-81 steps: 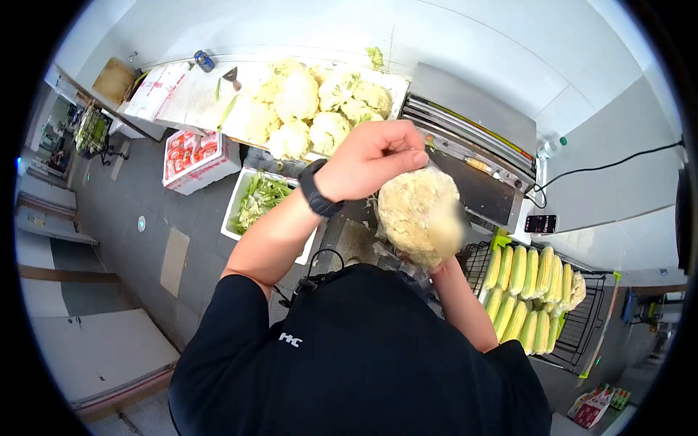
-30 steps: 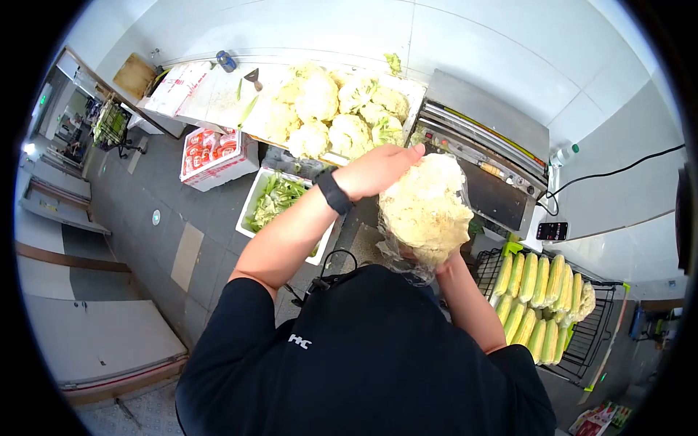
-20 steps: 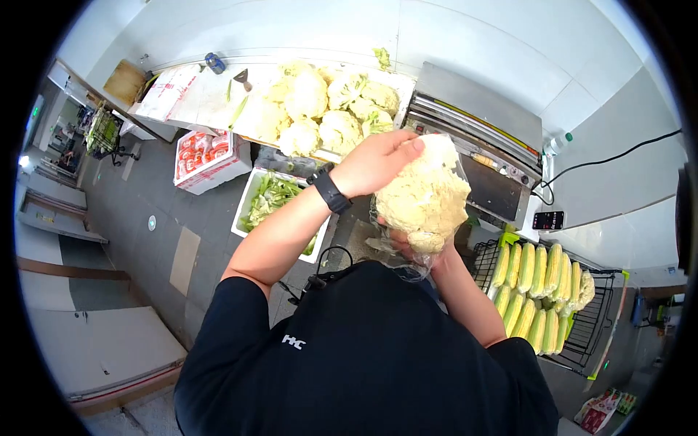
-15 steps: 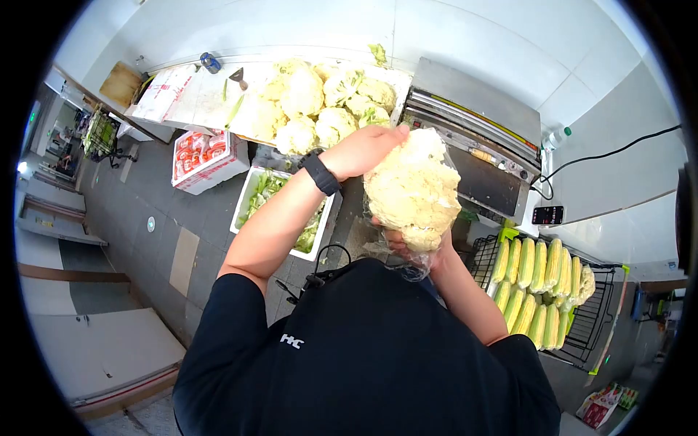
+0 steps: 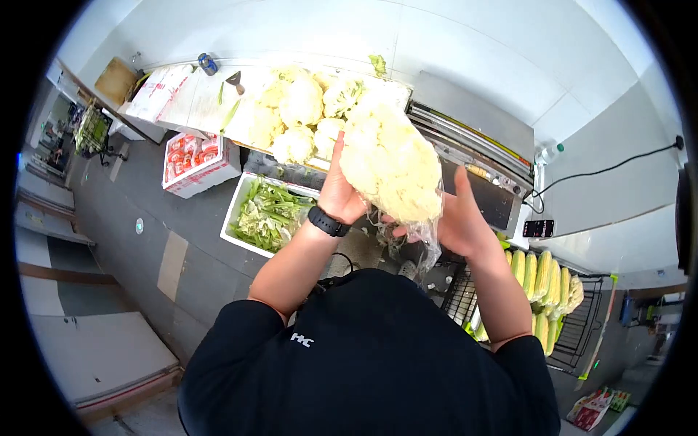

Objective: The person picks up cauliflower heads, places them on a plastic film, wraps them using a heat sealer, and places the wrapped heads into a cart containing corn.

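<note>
A large cauliflower (image 5: 391, 163), partly wrapped in clear plastic film (image 5: 429, 247), is held up in front of my chest. My left hand (image 5: 343, 190), with a black watch at the wrist, grips its left side, thumb pointing up along it. From the right, my right hand (image 5: 462, 221) supports the lower end, thumb raised off the head and fingers reaching beneath through loose film. More cauliflowers (image 5: 294, 109) are piled on the counter just beyond, several of them touching one another. The film wrapping machine (image 5: 472, 138) stands behind and to the right.
At lower left, a white foam box (image 5: 231, 224) holds green leaf trimmings, near another box of red-and-white packs (image 5: 193, 156). Wrapped corn (image 5: 542, 276) fills part of a black wire basket (image 5: 582, 320) at right. A phone (image 5: 538, 229) and bottle (image 5: 550, 154) are beside the machine.
My left hand has moved from the cauliflower's top down to its left side. The cauliflower has shifted left and tilted, and its film hangs looser below. My right thumb now shows, raised.
</note>
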Demonstrator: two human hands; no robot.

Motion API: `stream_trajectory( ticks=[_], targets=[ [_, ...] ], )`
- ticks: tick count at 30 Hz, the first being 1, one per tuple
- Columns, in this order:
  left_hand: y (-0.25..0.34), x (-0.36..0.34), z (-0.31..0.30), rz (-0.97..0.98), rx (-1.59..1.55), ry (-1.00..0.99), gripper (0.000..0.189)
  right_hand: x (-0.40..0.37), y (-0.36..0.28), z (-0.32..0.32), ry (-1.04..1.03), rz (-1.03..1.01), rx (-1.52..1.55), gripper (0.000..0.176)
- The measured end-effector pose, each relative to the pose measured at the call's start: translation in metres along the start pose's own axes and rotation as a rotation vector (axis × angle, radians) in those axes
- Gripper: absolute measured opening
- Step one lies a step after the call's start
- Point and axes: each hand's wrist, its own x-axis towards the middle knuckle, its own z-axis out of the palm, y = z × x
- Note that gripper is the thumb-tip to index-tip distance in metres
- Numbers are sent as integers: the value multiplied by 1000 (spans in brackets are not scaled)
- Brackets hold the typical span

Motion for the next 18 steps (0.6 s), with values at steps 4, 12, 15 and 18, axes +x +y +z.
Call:
stream_trajectory(
  ticks=[4, 12, 15, 18],
  targets=[
    [-9, 3, 8, 0, -216, 0, 62, -25, 20, -6, 664, -540, -627, 98],
    [-17, 15, 21, 176, -119, 135, 65, -33, 21, 38, 696, -927, -1035, 54],
    [-18, 18, 17, 184, -175, 125, 66, -29, 4, 51, 590, -934, -535, 6],
    [-17, 15, 17, 172, -207, 112, 67, -23, -2, 49, 548, -934, -364, 8]
  ],
)
